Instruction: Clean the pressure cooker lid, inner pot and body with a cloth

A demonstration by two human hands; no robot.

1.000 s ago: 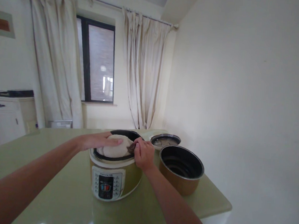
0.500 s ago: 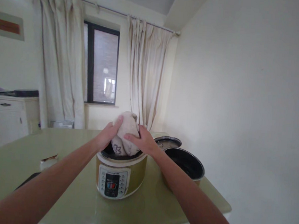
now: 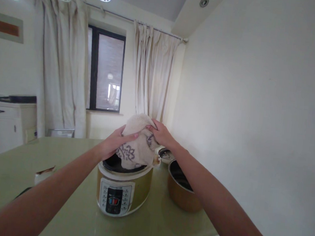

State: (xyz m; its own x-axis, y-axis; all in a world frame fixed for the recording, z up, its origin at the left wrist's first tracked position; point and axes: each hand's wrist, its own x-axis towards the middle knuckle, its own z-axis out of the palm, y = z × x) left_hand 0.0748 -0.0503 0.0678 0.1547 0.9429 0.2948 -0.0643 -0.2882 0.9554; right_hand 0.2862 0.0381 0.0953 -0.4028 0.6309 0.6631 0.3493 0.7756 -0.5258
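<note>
A gold and white electric cooker [image 3: 123, 190] with a front control panel stands open on the green table [image 3: 63, 212]. Both hands hold a bunched white cloth with a purple pattern [image 3: 134, 145] just above the cooker's dark rim; its lower end hangs into the opening. My left hand [image 3: 115, 143] grips the cloth's left side. My right hand [image 3: 161, 133] grips its top right.
A gold inner pot [image 3: 182, 192] with a dark inside stands right of the cooker, a lid [image 3: 166, 155] behind it. A small white object [image 3: 43, 174] lies on the table at left. A white cabinet [image 3: 4, 123], curtains and a window are behind. The table's right edge is near the wall.
The cloth lay inside the cooker under my flat left hand. Both hands have gathered it and lifted it up above the rim.
</note>
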